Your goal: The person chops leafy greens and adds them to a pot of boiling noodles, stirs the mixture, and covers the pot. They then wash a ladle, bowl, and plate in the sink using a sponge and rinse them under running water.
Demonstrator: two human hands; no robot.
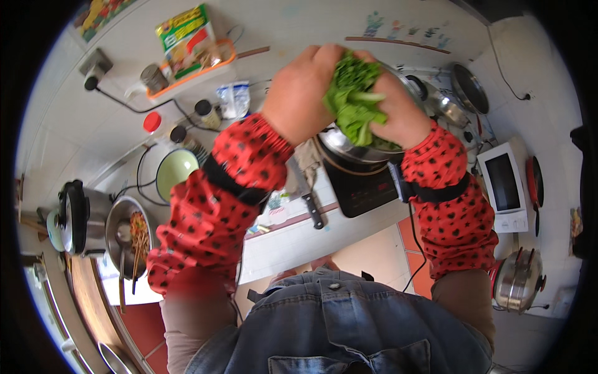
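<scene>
A bunch of leafy greens (355, 98) is held between my left hand (303, 93) and my right hand (404, 105), above a metal pot (341, 142). The fingers of both hands curl around the leaves, partly out of sight behind them. Beneath the pot is a black induction cooktop (364, 191). Some green shows low in the pot beside my right hand, but most of its inside is hidden. Left of the cooktop lies a kitchen knife (312, 205) with a black handle, next to a crumpled cloth (306, 156).
A green bowl (175, 170), seasoning jars (207, 113) and a steel bowl (112, 229) of food with chopsticks and a ladle stand at the left, near a pressure cooker (77, 217). Pans (469, 89) and a white microwave (504, 187) are at the right. Black cords cross the left side.
</scene>
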